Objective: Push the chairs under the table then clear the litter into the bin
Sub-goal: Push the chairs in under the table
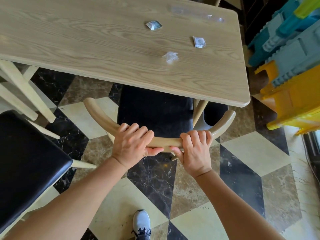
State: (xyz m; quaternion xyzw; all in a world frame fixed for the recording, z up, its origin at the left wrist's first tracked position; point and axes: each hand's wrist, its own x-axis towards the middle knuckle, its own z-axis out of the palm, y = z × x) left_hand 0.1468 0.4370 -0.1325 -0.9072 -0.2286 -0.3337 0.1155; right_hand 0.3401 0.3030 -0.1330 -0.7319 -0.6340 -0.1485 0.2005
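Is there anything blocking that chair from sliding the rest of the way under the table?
Nothing visible does. Both the left hand and the right hand grip the chair's curved backrest, and its black seat is already partly under the table. A table leg stands just right of the seat; the space further under is hidden.

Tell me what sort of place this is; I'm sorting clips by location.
Probably a home dining area: a wooden table, black-cushioned chairs on marble-patterned floor, and plastic play fencing alongside.
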